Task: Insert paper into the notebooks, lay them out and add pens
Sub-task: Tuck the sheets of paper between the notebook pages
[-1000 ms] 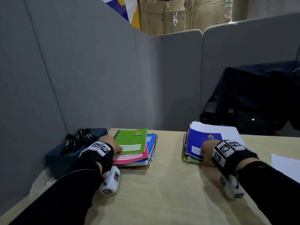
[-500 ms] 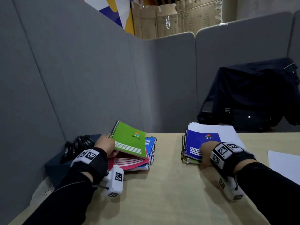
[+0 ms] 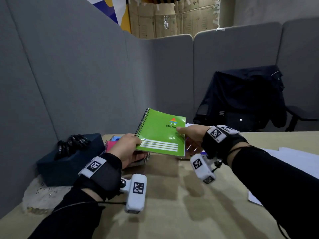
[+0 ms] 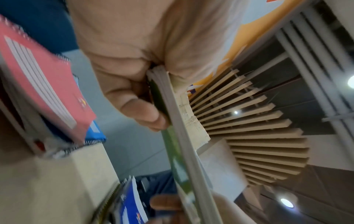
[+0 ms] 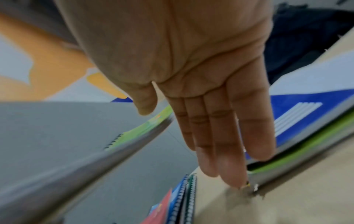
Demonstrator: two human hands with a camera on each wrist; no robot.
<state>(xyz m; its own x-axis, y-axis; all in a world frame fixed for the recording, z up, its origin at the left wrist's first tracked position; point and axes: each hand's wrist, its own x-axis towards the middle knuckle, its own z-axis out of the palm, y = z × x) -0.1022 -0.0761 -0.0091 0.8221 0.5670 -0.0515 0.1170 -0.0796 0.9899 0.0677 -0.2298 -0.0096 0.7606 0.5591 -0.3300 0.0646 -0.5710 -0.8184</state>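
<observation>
Step in hand looks like fetching a notebook: left hand (image 3: 126,149) pinches the green notebook (image 3: 162,133) lifted above the worktop (image 3: 172,204), just right of the pink notebook (image 3: 111,145), right hand (image 3: 191,135) spread at its edge; next likely opening it for paper.

Left hand (image 4: 134,63): fills the 12 o'clock area, thumb and fingers pinching the green notebook (image 4: 172,145) at its corner. Notebook seen edge-on, running toward 6 o'clock. Pink notebook (image 4: 44,84): at 9 o'clock, topping a spiral-bound stack on the table (image 4: 47,181). Blue notebook (image 4: 132,209): at 6 o'clock. Right hand (image 4: 168,204): at 6 o'clock, against the green notebook's far end, grip unclear. Picture blurred.
</observation>
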